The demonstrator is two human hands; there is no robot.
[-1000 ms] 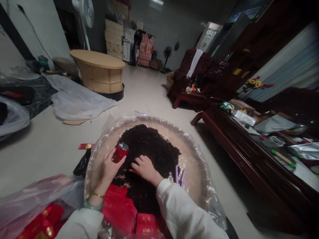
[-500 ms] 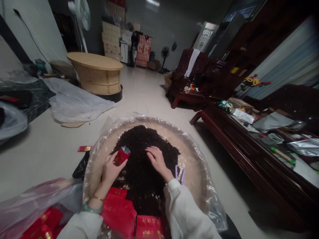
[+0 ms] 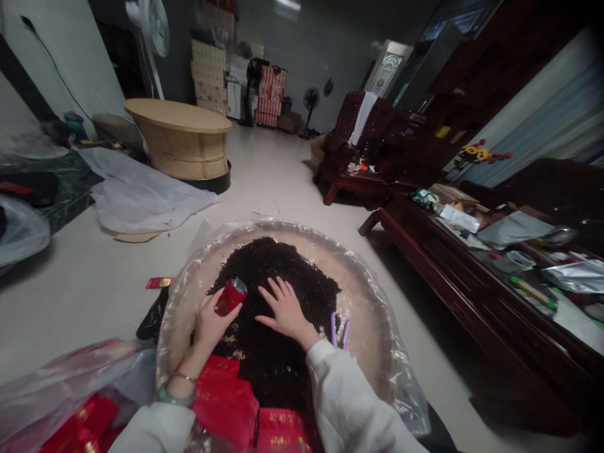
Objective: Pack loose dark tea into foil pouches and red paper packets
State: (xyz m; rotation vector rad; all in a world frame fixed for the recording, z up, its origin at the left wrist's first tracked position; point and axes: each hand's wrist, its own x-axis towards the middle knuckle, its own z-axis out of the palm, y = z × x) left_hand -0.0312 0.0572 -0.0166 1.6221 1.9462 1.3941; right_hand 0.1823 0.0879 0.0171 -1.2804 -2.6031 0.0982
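Note:
My left hand (image 3: 211,322) is closed round a small red foil pouch (image 3: 229,298), its silvery mouth tilted up and to the right. What is inside the pouch cannot be made out. Just right of it, my right hand (image 3: 285,313) is spread, palm down, over a heap of dark loose tea-like leaves (image 3: 268,258), with nothing in its fingers. The heap lies in a wide round tray (image 3: 372,302) lined with clear plastic. Several flat red pouches (image 3: 226,402) rest at the tray's near edge. Purple-handled scissors (image 3: 346,335) lie right of the heap.
A long dark wooden table (image 3: 443,270) covered with clutter runs along the right. Ahead on the left stands a round wicker drum (image 3: 184,145) beside a plastic sheet (image 3: 146,195) on the floor. More red packets in plastic (image 3: 89,415) lie at lower left.
My right hand has shifted left towards the pouch and its fingers have spread apart. My left hand and the red pouch stay almost where they were.

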